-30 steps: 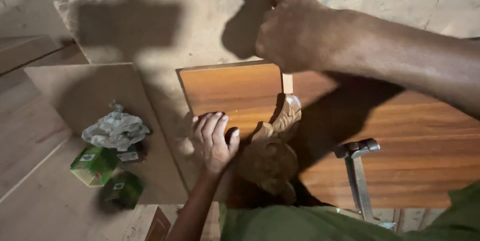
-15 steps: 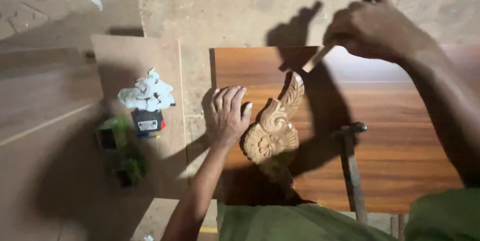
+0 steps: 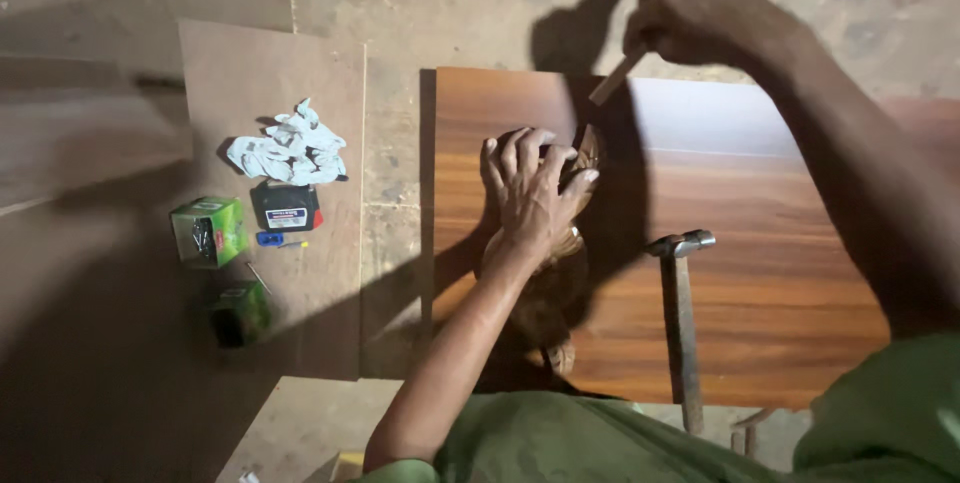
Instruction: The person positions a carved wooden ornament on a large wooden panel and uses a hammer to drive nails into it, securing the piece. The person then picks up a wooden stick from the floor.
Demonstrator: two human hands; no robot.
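Observation:
My left hand (image 3: 532, 188) lies flat on top of a carved wooden scroll ornament (image 3: 552, 293), which rests on a glossy brown wood panel (image 3: 760, 273). Its fingers are spread and cover the ornament's upper end. My right hand (image 3: 705, 18) is raised above the panel's far edge, closed around a thin pale wooden stick (image 3: 617, 76) that slants down toward the ornament. A hammer (image 3: 682, 303) lies on the panel to the right of the ornament, head pointing away from me.
To the left, on a plain board (image 3: 300, 313), lie a crumpled white cloth (image 3: 290, 148), a small dark packet (image 3: 285, 208), a green box of nails (image 3: 208, 231) and a second green box (image 3: 240, 311). A rough concrete floor (image 3: 400, 3) surrounds everything.
My left hand slid from beside the ornament onto its top. My right hand stays raised with the stick. The view has shifted, so the panel sits more centrally.

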